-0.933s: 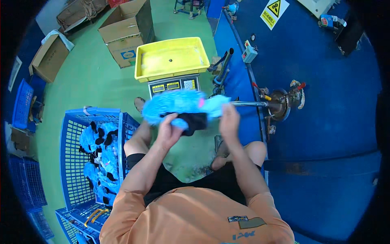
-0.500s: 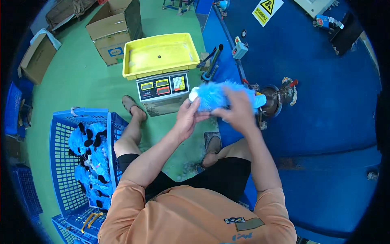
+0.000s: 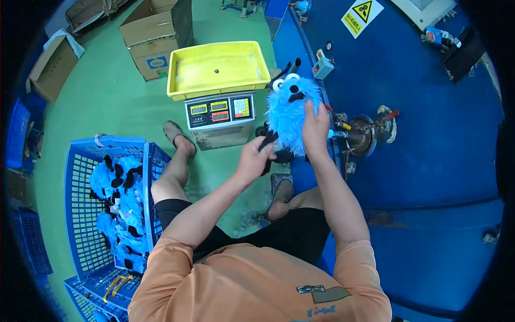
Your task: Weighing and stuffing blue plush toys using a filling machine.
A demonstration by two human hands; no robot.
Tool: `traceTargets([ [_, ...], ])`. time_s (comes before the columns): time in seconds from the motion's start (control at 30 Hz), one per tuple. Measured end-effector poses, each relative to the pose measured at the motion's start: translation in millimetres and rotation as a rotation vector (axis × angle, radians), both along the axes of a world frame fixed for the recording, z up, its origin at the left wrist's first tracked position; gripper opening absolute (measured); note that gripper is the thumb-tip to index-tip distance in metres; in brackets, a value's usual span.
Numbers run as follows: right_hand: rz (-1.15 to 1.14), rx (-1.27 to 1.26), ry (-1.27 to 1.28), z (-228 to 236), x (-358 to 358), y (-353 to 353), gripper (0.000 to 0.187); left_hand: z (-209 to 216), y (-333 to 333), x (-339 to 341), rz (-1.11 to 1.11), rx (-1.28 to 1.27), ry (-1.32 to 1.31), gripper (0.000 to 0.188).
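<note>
A fluffy blue plush toy point(image 3: 286, 115) with white bulging eyes, a black nose and a black mouth is held upright in front of me, its face turned up. My right hand point(image 3: 315, 127) grips its right side, the thumb lying on the fur. Lower down, my left hand point(image 3: 256, 159) pinches one of its black limbs. Just right of the toy, a metal nozzle point(image 3: 337, 134) sticks out from a round fitting point(image 3: 360, 137) on the blue machine point(image 3: 418, 177); the toy is off the nozzle's tip.
A scale point(image 3: 220, 115) with a yellow tray point(image 3: 214, 90) stands ahead. At my left, a blue plastic basket point(image 3: 80, 214) holds several similar blue plush pieces. Cardboard boxes point(image 3: 152, 56) sit farther back on the green floor. A small switch box point(image 3: 323, 67) is fixed to the machine's edge.
The toy has come away from the nozzle and been turned upright, its face now showing. My left hand has shifted from the eye end to a black limb.
</note>
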State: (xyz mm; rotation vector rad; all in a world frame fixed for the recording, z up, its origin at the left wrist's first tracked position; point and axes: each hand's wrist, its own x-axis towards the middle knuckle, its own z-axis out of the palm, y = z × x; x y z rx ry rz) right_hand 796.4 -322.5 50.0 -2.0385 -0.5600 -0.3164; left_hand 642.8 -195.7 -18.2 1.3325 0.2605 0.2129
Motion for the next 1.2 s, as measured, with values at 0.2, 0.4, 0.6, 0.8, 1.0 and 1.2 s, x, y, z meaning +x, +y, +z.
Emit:
traceTargets([
  [0.2, -0.222, -0.723, -0.013, 31, 22, -16, 0.027, 7, 13, -7, 0.057, 0.027, 0.032, 0.026],
  [0.4, 0.258, -0.429, -0.542, 10, -14, -2, 0.030, 23, 22, -8, 0.153, -0.131, -0.025, 0.028],
  [0.6, 0.256, -0.834, -0.596, -15, 17, -60, 0.032, 18, 31, 13, 0.041, -0.557, 0.133, 0.039],
  [0.8, 0.341, -0.836, -0.520, 15, 18, -72, 0.032, 20, -3, 15, 0.132, 0.264, -0.201, 0.035],
  [1.0, 0.396, -1.049, -0.278, 22, -12, -14, 0.037, 5, 5, 0, 0.255, 0.302, -0.139, 0.021],
  [1.2, 0.411, -1.074, -0.228, 31, -25, 9, 0.035, 7, 10, -2, 0.357, 0.594, -0.236, 0.015],
])
